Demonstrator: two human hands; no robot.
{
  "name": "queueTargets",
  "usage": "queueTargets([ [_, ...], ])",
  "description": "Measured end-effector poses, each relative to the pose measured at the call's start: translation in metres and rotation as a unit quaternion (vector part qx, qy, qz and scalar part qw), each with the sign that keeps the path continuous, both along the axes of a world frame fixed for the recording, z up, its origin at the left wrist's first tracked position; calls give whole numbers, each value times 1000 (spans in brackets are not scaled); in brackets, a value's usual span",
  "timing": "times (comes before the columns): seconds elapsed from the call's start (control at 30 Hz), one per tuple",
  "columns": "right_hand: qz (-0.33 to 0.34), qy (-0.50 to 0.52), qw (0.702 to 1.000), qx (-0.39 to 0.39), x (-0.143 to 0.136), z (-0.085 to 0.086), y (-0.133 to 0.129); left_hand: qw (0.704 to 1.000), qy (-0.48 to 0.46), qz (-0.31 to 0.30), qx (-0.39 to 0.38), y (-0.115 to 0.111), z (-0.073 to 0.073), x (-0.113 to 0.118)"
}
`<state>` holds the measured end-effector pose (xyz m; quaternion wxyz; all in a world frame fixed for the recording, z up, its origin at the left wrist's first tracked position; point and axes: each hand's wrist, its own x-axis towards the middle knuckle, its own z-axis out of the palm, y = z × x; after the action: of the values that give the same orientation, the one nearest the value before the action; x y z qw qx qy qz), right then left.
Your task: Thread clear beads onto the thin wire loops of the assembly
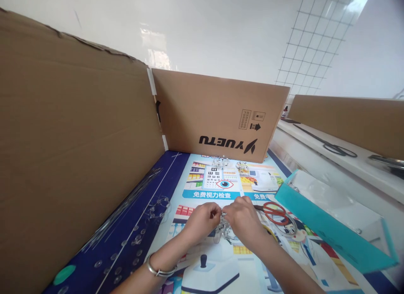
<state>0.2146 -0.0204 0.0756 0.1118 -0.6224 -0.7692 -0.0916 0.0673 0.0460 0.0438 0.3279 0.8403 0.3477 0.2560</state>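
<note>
Both hands meet just above the printed mat (pixel 214 260), fingertips nearly touching. My left hand (pixel 203 220) is closed in a pinch, a silver bangle on its wrist. Fingers of my right hand (pixel 241 216) are curled together too. Whatever thin piece they pinch is too small to make out. A cluster of clear beads and wire (pixel 224 230) hangs or lies just beneath the fingertips. Beside the right hand are red-handled scissors (pixel 275 213), with a coil of silver wire (pixel 291 227) by them.
Clear beads (pixel 137 239), looped wire (pixel 159 207) and straight wires (pixel 123 209) lie on the left. Two beaded clusters (pixel 220 162) (pixel 242 167) sit at the back. An open teal box (pixel 334 231) stands right. Cardboard walls (pixel 217 117) rise behind and left. Black scissors (pixel 337 150) rest on a ledge.
</note>
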Motion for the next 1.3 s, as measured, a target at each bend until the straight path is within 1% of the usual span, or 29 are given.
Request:
queueTargets([
  [0.1, 2, -26, 1000, 13, -2, -4, 3, 1000, -6, 8, -2, 0, 0, 0],
  [0.23, 3, -14, 999, 31, 0, -8, 3, 1000, -5, 12, -11, 0, -1, 1],
  [0.37, -4, 10, 999, 30, 2, -7, 2, 1000, -6, 14, -14, -2, 0, 1],
  [0.57, -4, 21, 1000, 20, 0, -5, 4, 1000, -17, 7, -22, -3, 1, 1],
  [0.67, -6, 35, 999, 23, 1, -7, 3, 997, -33, -33, -54, 1, 3, -2],
  [0.73, -4, 50, 998, 24, 3, -8, 2, 992, -39, -65, -99, 4, 4, -5],
  [0.8, 0, 63, 998, 24, 5, -9, 1, 986, -38, -78, -140, 6, 4, -7],
  [0.87, 2, 74, 997, 25, 6, -10, 1, 983, -38, -75, -160, 7, 3, -8],
  [1.1, 11, 97, 994, 43, 6, -13, 0, 980, -35, -51, -190, 7, -1, -7],
  [1.17, 8, 98, 994, 41, 7, -13, 0, 982, -31, -47, -183, 7, 0, -7],
  [1.3, 1, 97, 995, 18, 8, -13, 0, 989, -40, -44, -133, 9, 2, -7],
])
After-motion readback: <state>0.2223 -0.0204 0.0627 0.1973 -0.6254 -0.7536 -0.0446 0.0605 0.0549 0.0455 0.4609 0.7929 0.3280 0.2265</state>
